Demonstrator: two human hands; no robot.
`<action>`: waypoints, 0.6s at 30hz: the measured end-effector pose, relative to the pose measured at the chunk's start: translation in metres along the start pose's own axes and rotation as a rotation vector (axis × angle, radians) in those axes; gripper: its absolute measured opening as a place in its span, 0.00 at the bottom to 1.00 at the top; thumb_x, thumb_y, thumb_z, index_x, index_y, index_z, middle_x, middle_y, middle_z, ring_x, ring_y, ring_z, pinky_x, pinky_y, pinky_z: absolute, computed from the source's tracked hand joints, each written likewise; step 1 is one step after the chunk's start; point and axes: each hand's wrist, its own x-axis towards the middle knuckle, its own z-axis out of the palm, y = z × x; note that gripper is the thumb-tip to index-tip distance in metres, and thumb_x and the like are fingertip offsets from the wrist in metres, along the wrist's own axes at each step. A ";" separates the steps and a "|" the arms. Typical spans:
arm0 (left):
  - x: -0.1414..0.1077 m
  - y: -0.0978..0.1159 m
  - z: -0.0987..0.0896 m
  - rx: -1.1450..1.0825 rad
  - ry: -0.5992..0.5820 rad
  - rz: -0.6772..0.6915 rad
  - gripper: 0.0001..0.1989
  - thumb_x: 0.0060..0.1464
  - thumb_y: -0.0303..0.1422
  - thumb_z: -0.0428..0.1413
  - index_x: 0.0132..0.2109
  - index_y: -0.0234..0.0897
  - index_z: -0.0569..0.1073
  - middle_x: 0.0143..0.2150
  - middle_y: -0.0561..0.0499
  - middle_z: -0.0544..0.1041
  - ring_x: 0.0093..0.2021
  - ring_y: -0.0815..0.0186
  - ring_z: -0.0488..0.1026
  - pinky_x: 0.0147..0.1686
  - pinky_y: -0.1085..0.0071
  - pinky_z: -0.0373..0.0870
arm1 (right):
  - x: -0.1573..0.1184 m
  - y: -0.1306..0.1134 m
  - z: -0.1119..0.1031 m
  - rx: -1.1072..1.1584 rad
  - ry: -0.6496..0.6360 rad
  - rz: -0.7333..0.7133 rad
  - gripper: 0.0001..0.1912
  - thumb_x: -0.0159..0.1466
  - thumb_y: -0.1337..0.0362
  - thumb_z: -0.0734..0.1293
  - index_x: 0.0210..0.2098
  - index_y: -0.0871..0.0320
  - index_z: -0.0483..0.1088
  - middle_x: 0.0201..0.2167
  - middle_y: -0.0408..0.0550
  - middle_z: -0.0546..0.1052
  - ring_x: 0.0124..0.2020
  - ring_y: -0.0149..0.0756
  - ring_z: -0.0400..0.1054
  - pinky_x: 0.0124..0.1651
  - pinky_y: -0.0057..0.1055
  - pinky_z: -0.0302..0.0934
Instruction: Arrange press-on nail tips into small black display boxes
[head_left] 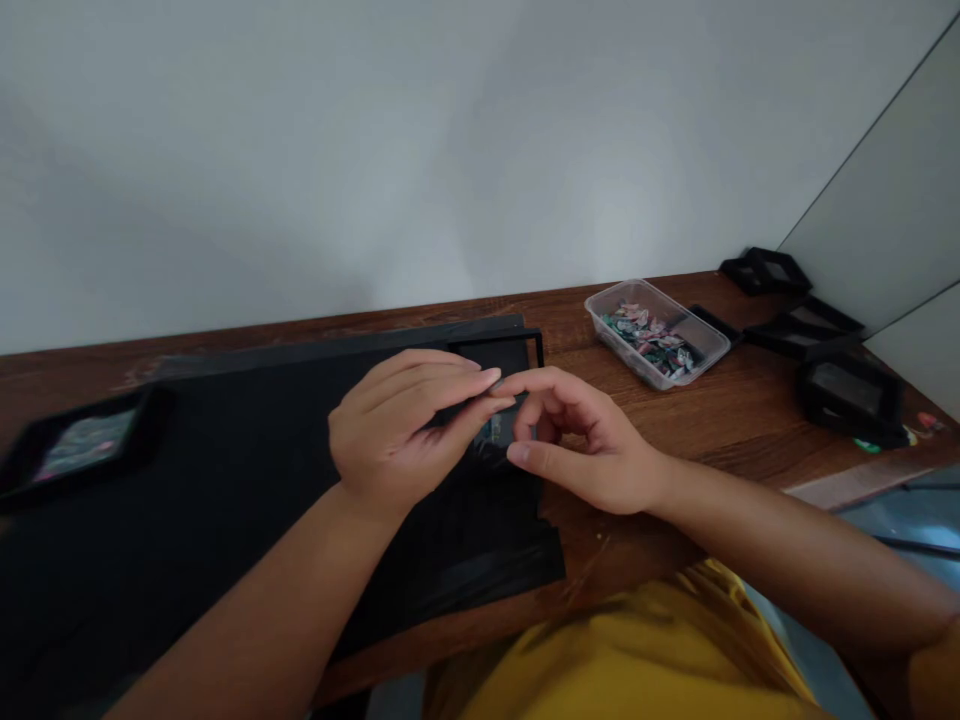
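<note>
My left hand (409,420) is over the black mat (262,480), its thumb and fingertips pinched together; whatever lies between them is too small to make out. My right hand (589,440) is beside it, fingers curled and thumb apart, with its index fingertip at the left fingertips. No object shows inside the right hand. Beneath both hands a black frame (538,348) lies at the mat's right end, partly hidden by them, with some small shiny bits inside.
A clear plastic box (701,365) of small colourful pieces stands at the back right. Several black frames (851,395) lie at the far right of the wooden table (720,430). Another black frame (82,440) with a pale, patterned inside rests on the left.
</note>
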 end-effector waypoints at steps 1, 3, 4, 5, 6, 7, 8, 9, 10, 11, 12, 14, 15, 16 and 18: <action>-0.001 -0.002 0.000 -0.008 -0.006 -0.009 0.10 0.68 0.30 0.69 0.51 0.53 0.83 0.39 0.56 0.89 0.38 0.59 0.88 0.39 0.60 0.89 | 0.000 0.000 -0.001 0.006 0.002 0.019 0.22 0.74 0.57 0.74 0.63 0.52 0.69 0.36 0.39 0.75 0.30 0.28 0.64 0.32 0.27 0.62; -0.003 -0.004 0.001 -0.034 -0.019 -0.013 0.10 0.68 0.32 0.69 0.52 0.53 0.84 0.40 0.55 0.90 0.37 0.60 0.88 0.39 0.60 0.89 | 0.002 0.000 -0.002 0.009 0.007 0.049 0.22 0.73 0.56 0.74 0.63 0.52 0.69 0.36 0.39 0.75 0.30 0.28 0.64 0.32 0.27 0.62; -0.004 -0.005 0.002 -0.053 -0.029 -0.017 0.09 0.68 0.33 0.69 0.52 0.53 0.84 0.40 0.55 0.90 0.37 0.60 0.88 0.39 0.61 0.89 | 0.002 0.000 -0.002 0.010 0.006 0.057 0.21 0.73 0.55 0.74 0.62 0.52 0.69 0.36 0.39 0.75 0.29 0.28 0.64 0.32 0.27 0.62; -0.004 -0.006 0.003 -0.073 -0.038 -0.025 0.08 0.69 0.33 0.68 0.52 0.52 0.84 0.40 0.54 0.90 0.37 0.60 0.88 0.40 0.61 0.89 | 0.003 -0.001 -0.003 0.011 0.009 0.060 0.21 0.73 0.55 0.74 0.61 0.53 0.70 0.36 0.39 0.75 0.29 0.28 0.63 0.32 0.27 0.62; -0.005 -0.006 0.003 -0.090 -0.047 -0.038 0.07 0.71 0.33 0.66 0.51 0.51 0.85 0.40 0.54 0.90 0.38 0.60 0.88 0.40 0.62 0.89 | 0.003 -0.001 -0.004 0.013 0.011 0.063 0.20 0.73 0.55 0.74 0.60 0.53 0.71 0.36 0.38 0.74 0.28 0.27 0.63 0.31 0.27 0.61; -0.006 -0.006 0.004 -0.104 -0.055 -0.053 0.06 0.72 0.32 0.65 0.51 0.50 0.85 0.40 0.54 0.90 0.38 0.61 0.89 0.40 0.63 0.89 | 0.004 -0.001 -0.005 0.013 0.014 0.069 0.19 0.73 0.55 0.75 0.59 0.53 0.71 0.35 0.38 0.74 0.28 0.27 0.62 0.31 0.26 0.60; -0.007 -0.006 0.004 -0.111 -0.063 -0.070 0.07 0.72 0.31 0.64 0.50 0.49 0.85 0.40 0.54 0.90 0.38 0.61 0.89 0.40 0.64 0.89 | 0.004 -0.001 -0.005 0.014 0.020 0.075 0.18 0.73 0.55 0.75 0.58 0.53 0.71 0.35 0.38 0.74 0.28 0.26 0.62 0.30 0.26 0.59; -0.007 -0.005 0.005 -0.111 -0.070 -0.088 0.07 0.72 0.31 0.64 0.50 0.49 0.86 0.40 0.54 0.90 0.38 0.62 0.89 0.40 0.66 0.89 | 0.005 0.000 -0.006 0.012 0.027 0.086 0.18 0.72 0.56 0.75 0.57 0.54 0.72 0.35 0.38 0.74 0.27 0.26 0.61 0.30 0.26 0.59; -0.008 -0.004 0.005 -0.106 -0.071 -0.104 0.07 0.72 0.30 0.64 0.49 0.49 0.86 0.40 0.55 0.90 0.37 0.63 0.89 0.38 0.67 0.88 | 0.005 0.000 -0.006 0.011 0.037 0.099 0.17 0.72 0.56 0.75 0.56 0.54 0.72 0.35 0.38 0.74 0.27 0.26 0.61 0.30 0.26 0.59; -0.008 -0.004 0.006 -0.097 -0.066 -0.119 0.07 0.71 0.30 0.65 0.48 0.50 0.86 0.40 0.55 0.90 0.36 0.63 0.89 0.38 0.68 0.88 | 0.005 0.001 -0.007 0.009 0.049 0.117 0.17 0.72 0.57 0.75 0.56 0.54 0.72 0.35 0.38 0.74 0.27 0.26 0.61 0.30 0.26 0.59; -0.009 -0.003 0.006 -0.088 -0.057 -0.134 0.07 0.70 0.30 0.66 0.48 0.50 0.86 0.40 0.56 0.90 0.36 0.63 0.89 0.37 0.68 0.88 | 0.006 0.002 -0.007 0.011 0.060 0.135 0.16 0.72 0.57 0.75 0.55 0.54 0.72 0.36 0.38 0.74 0.27 0.26 0.62 0.30 0.25 0.59; -0.009 -0.001 0.006 -0.083 -0.054 -0.157 0.06 0.69 0.30 0.68 0.47 0.50 0.87 0.40 0.56 0.91 0.36 0.62 0.89 0.36 0.68 0.88 | 0.006 0.004 -0.008 0.022 0.075 0.173 0.16 0.71 0.58 0.75 0.54 0.54 0.72 0.36 0.38 0.75 0.27 0.25 0.62 0.30 0.25 0.59; -0.008 -0.001 0.006 -0.090 -0.062 -0.161 0.06 0.68 0.30 0.69 0.46 0.51 0.87 0.41 0.56 0.91 0.36 0.62 0.89 0.36 0.67 0.89 | 0.006 0.004 -0.008 0.032 0.078 0.189 0.16 0.70 0.58 0.75 0.53 0.54 0.72 0.36 0.38 0.75 0.28 0.25 0.62 0.30 0.25 0.59; -0.008 0.000 0.006 -0.101 -0.075 -0.160 0.06 0.67 0.30 0.70 0.46 0.51 0.86 0.41 0.56 0.91 0.37 0.61 0.90 0.37 0.66 0.90 | 0.007 0.005 -0.008 0.042 0.078 0.201 0.16 0.69 0.58 0.76 0.52 0.54 0.72 0.36 0.38 0.75 0.28 0.26 0.62 0.31 0.25 0.59; -0.008 0.000 0.006 -0.119 -0.102 -0.149 0.07 0.67 0.30 0.70 0.46 0.51 0.86 0.42 0.55 0.91 0.38 0.60 0.90 0.39 0.64 0.91 | 0.007 0.005 -0.007 0.063 0.081 0.215 0.17 0.67 0.57 0.77 0.50 0.55 0.71 0.36 0.38 0.75 0.29 0.26 0.63 0.31 0.26 0.59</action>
